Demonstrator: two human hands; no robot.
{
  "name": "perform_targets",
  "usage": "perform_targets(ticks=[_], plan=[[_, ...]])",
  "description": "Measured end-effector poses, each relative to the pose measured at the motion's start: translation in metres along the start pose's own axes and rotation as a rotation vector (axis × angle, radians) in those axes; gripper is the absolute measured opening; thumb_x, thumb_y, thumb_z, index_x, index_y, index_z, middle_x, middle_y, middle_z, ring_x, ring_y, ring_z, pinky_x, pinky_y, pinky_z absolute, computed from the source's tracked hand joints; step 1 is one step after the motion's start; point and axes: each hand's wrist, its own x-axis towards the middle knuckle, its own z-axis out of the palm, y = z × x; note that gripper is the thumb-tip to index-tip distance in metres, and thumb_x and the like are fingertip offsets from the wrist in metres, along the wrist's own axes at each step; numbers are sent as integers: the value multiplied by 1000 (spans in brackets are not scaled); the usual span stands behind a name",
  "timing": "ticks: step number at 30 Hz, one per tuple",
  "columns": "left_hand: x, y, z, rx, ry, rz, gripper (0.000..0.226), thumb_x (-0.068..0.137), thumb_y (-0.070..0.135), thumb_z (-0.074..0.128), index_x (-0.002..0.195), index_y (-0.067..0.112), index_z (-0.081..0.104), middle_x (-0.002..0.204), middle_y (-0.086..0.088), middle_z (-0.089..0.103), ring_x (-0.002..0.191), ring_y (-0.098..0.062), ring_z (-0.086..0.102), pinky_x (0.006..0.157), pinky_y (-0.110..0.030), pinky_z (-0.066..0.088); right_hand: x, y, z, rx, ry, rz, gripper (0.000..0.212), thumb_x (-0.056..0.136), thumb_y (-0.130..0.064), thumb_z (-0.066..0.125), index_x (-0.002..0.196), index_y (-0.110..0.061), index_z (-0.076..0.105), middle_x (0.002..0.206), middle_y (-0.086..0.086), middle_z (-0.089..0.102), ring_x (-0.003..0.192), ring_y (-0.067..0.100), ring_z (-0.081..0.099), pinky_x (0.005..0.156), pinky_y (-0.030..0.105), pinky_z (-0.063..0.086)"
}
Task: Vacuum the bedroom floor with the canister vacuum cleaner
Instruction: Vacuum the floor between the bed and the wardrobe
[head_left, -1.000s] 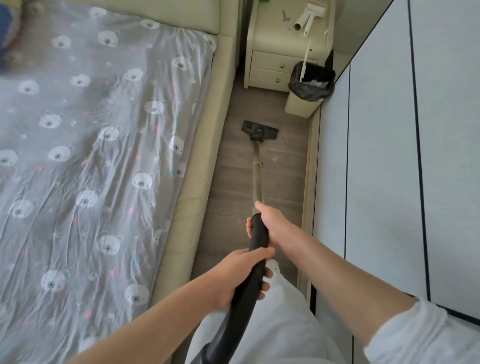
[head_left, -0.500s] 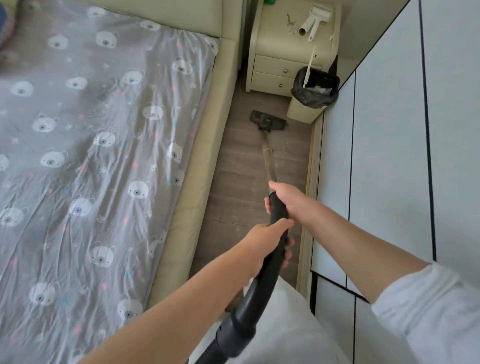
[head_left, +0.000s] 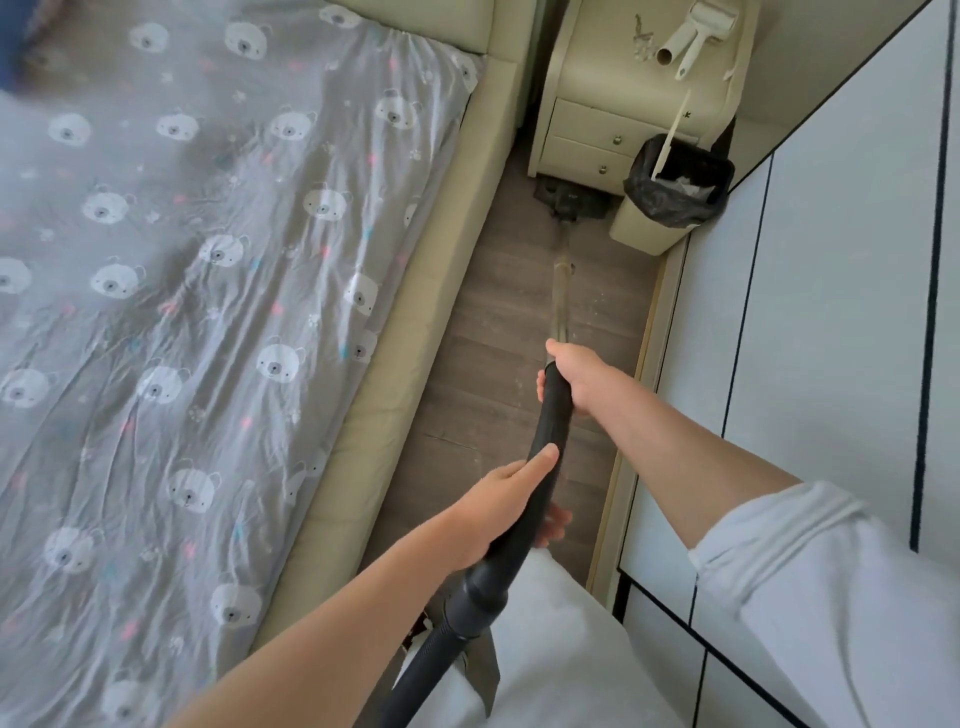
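Observation:
Both hands hold the vacuum's black curved handle (head_left: 548, 431). My right hand (head_left: 574, 371) grips its upper end, where the metal wand (head_left: 562, 291) begins. My left hand (head_left: 501, 506) grips it lower down, above the ribbed grey hose (head_left: 431, 660). The wand runs forward along the narrow strip of brown wood floor (head_left: 498, 332). Its black floor head (head_left: 571, 198) lies flat on the floor, against the base of the cream nightstand (head_left: 597, 135). The canister is out of sight.
A bed with a grey bear-print sheet (head_left: 208, 312) and padded cream frame (head_left: 415, 332) borders the strip on the left. White wardrobe doors (head_left: 831, 312) close it on the right. A cream bin with a black liner (head_left: 675, 192) stands beside the nightstand, which carries a lint roller (head_left: 696, 36).
Both hands have pushed the wand forward. The floor head has slid along the floor from mid-strip to the foot of the nightstand.

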Motion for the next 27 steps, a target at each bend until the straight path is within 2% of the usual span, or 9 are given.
perform_targets(ticks=[2, 4, 9, 11, 18, 22, 27], plan=[[-24, -23, -12, 9, -57, -13, 68, 93, 75, 44, 111, 15, 71, 99, -12, 78, 84, -21, 74, 85, -33, 60, -7, 7, 5, 5, -11, -3, 28, 96, -33, 59, 93, -7, 50, 75, 8, 53, 56, 17, 53, 51, 31, 50], [-53, -38, -21, 15, -73, 1, 69, 95, 75, 40, 102, 15, 73, 92, -9, 76, 81, -20, 72, 86, -32, 59, -19, 22, 14, 1, -24, -1, 27, 97, -33, 58, 93, -8, 48, 74, 8, 51, 56, 17, 52, 51, 32, 49], [-120, -71, -15, 92, 85, 26, 65, 96, 72, 40, 94, 13, 66, 74, -4, 71, 62, -17, 66, 66, -28, 56, -60, 75, 40, -42, -62, -25, 24, 99, -29, 53, 89, -9, 44, 74, 9, 49, 55, 16, 50, 51, 32, 48], [-154, -96, -11, 84, 121, 29, 65, 96, 74, 40, 91, 14, 66, 73, -3, 70, 61, -18, 65, 65, -28, 55, -85, 105, 50, -52, -89, -16, 22, 99, -29, 53, 91, -10, 43, 74, 8, 49, 54, 16, 50, 47, 29, 48], [-221, -160, 11, -16, 30, -14, 69, 88, 77, 44, 95, 12, 63, 75, -4, 72, 64, -23, 69, 64, -29, 56, -134, 179, 49, -19, -172, 77, 25, 95, -31, 57, 99, -9, 46, 67, 8, 52, 44, 16, 50, 42, 25, 49], [-213, -153, 13, 28, 30, 43, 71, 82, 80, 41, 93, 13, 61, 69, -2, 68, 56, -21, 64, 58, -28, 54, -132, 170, 46, 59, -145, 50, 21, 90, -25, 55, 96, -6, 47, 68, 11, 52, 42, 17, 50, 42, 25, 49], [-162, -112, 9, 20, 86, 111, 69, 87, 79, 42, 91, 13, 64, 69, -4, 67, 57, -20, 63, 60, -31, 54, -102, 114, 48, 59, -122, -35, 17, 89, -18, 51, 98, -6, 45, 72, 13, 52, 43, 19, 51, 44, 26, 50]])
